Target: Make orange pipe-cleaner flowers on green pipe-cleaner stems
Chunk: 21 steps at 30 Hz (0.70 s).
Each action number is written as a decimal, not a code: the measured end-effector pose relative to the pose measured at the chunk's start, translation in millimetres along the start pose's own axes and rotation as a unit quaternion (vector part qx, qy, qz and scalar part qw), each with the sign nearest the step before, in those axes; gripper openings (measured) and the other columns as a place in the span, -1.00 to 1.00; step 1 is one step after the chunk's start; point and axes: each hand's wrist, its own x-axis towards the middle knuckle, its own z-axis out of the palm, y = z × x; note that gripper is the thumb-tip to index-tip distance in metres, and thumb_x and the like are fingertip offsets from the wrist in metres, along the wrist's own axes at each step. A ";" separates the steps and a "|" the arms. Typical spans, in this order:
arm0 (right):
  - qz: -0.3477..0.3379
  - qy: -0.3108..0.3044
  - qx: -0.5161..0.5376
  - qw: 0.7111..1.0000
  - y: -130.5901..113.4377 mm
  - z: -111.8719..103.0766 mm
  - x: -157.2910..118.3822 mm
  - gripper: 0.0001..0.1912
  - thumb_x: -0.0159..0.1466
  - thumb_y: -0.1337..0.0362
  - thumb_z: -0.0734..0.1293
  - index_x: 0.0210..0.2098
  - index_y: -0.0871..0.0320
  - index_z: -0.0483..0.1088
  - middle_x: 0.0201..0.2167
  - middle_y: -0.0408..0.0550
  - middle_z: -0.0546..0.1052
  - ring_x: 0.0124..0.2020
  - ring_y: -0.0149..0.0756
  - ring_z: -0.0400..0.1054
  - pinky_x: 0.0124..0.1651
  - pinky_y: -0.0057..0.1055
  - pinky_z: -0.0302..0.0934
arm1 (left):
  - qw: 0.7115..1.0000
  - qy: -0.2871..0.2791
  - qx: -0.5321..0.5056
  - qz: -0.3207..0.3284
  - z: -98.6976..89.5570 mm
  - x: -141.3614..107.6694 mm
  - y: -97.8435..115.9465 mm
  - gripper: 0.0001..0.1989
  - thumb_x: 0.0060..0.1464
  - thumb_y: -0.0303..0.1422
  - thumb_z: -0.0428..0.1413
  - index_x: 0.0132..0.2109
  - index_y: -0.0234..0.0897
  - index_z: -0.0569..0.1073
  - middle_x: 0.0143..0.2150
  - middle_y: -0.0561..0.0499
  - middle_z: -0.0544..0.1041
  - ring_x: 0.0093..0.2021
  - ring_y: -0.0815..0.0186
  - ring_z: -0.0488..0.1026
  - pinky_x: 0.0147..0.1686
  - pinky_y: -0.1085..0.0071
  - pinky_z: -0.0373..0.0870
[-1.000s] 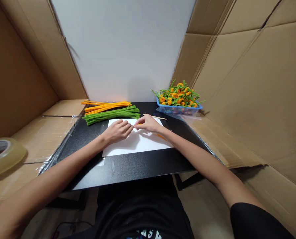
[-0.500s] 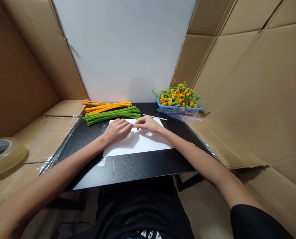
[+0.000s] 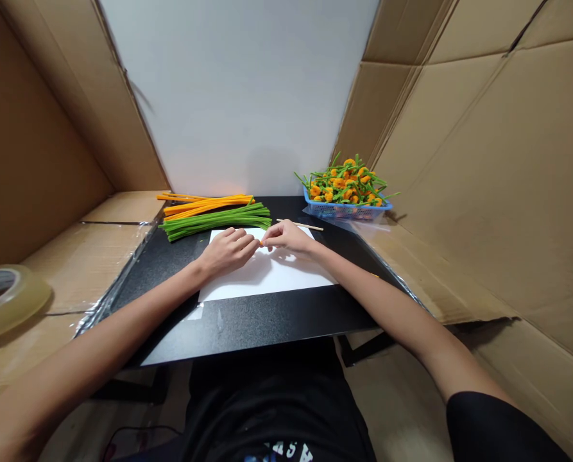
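Between my fingertips, above the white sheet (image 3: pixel 267 282), shows a small bit of orange pipe cleaner (image 3: pixel 262 243); most of it is hidden. My left hand (image 3: pixel 229 251) is closed on it from the left, knuckles up. From the right, my right hand (image 3: pixel 289 239) pinches it between thumb and fingers. Behind my left hand lies a bundle of green pipe cleaners (image 3: pixel 213 220), with orange pipe cleaners (image 3: pixel 212 205) just beyond. A thin wooden stick (image 3: pixel 308 226) rests behind my right hand.
A blue basket (image 3: pixel 348 210) heaped with orange and green pipe-cleaner flowers (image 3: pixel 346 183) stands at the back right of the black table (image 3: pixel 267 324). On cardboard at the left sits a roll of clear tape (image 3: pixel 31 298). Cardboard walls (image 3: pixel 507 160) rise on both sides.
Both hands stay together over the sheet, with only slight finger movement at the orange pipe cleaner. The whole view has shifted a little.
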 end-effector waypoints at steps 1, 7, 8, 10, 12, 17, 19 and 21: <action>0.002 0.001 0.002 1.000 -0.8 0.0 -0.4 -0.84 0.05 0.25 0.43 -0.48 0.26 0.56 -0.60 -0.12 0.50 -0.51 -0.43 0.27 -0.39 -0.46 0.06 | 1.000 -0.007 0.004 0.006 -0.6 0.3 0.0 -0.84 0.32 -0.49 0.01 -0.24 -0.31 0.46 -0.38 -0.02 0.50 -0.37 0.28 0.36 -0.38 0.29 0.13; 0.003 0.022 -0.003 1.000 -4.6 2.1 -1.0 -0.87 0.01 0.28 0.41 -0.52 0.25 0.54 -0.63 -0.14 0.48 -0.53 -0.44 0.24 -0.41 -0.46 0.01 | 0.998 -0.057 0.012 0.004 -0.6 2.8 2.7 -0.82 0.30 -0.55 -0.03 -0.21 -0.31 0.46 -0.35 -0.05 0.49 -0.37 0.25 0.37 -0.38 0.28 0.13; 0.007 0.026 -0.003 1.000 -4.3 3.0 -1.1 -0.87 0.01 0.28 0.40 -0.52 0.25 0.54 -0.63 -0.14 0.47 -0.53 -0.45 0.24 -0.42 -0.46 0.00 | 0.998 -0.057 0.013 0.006 0.0 2.4 2.8 -0.82 0.29 -0.55 -0.02 -0.21 -0.31 0.46 -0.36 -0.05 0.48 -0.37 0.25 0.37 -0.38 0.28 0.14; 0.014 0.030 0.000 0.999 -3.3 4.9 -1.4 -0.87 0.01 0.28 0.40 -0.52 0.25 0.54 -0.63 -0.14 0.47 -0.53 -0.45 0.23 -0.43 -0.47 0.00 | 0.999 -0.048 0.012 0.009 1.5 1.2 2.6 -0.83 0.26 -0.56 -0.01 -0.23 -0.31 0.45 -0.37 -0.04 0.48 -0.37 0.25 0.37 -0.37 0.29 0.16; 0.016 0.023 0.008 1.000 -2.1 6.4 -1.9 -0.87 0.01 0.29 0.40 -0.53 0.25 0.53 -0.63 -0.15 0.47 -0.53 -0.45 0.23 -0.43 -0.48 0.00 | 0.999 -0.033 0.004 0.015 3.2 -0.3 2.0 -0.84 0.24 -0.56 0.01 -0.25 -0.31 0.45 -0.39 -0.04 0.47 -0.38 0.26 0.37 -0.37 0.30 0.18; 0.015 -0.004 0.009 1.000 -1.7 7.0 -2.3 -0.89 -0.02 0.31 0.40 -0.54 0.25 0.51 -0.65 -0.17 0.44 -0.54 -0.45 0.23 -0.44 -0.48 0.01 | 0.997 -0.036 -0.068 0.018 7.3 -0.4 4.2 -0.80 0.26 -0.51 0.00 -0.35 -0.31 0.42 -0.44 -0.03 0.45 -0.43 0.30 0.34 -0.38 0.33 0.21; 0.006 -0.012 -0.024 1.000 -1.7 6.6 -1.6 -0.89 -0.02 0.31 0.40 -0.54 0.25 0.52 -0.64 -0.16 0.45 -0.55 -0.45 0.23 -0.44 -0.48 0.02 | 0.991 -0.052 -0.120 -0.010 8.5 0.4 6.0 -0.76 0.27 -0.50 -0.03 -0.37 -0.30 0.42 -0.47 -0.02 0.44 -0.46 0.31 0.33 -0.39 0.34 0.21; -0.011 -0.010 -0.063 0.998 -1.4 6.5 -0.7 -0.88 -0.03 0.31 0.39 -0.54 0.25 0.53 -0.64 -0.17 0.46 -0.55 -0.45 0.23 -0.45 -0.49 0.03 | 0.978 -0.063 -0.189 -0.054 8.6 0.9 6.9 -0.74 0.24 -0.50 -0.05 -0.38 -0.31 0.45 -0.48 -0.02 0.46 -0.47 0.33 0.33 -0.42 0.36 0.20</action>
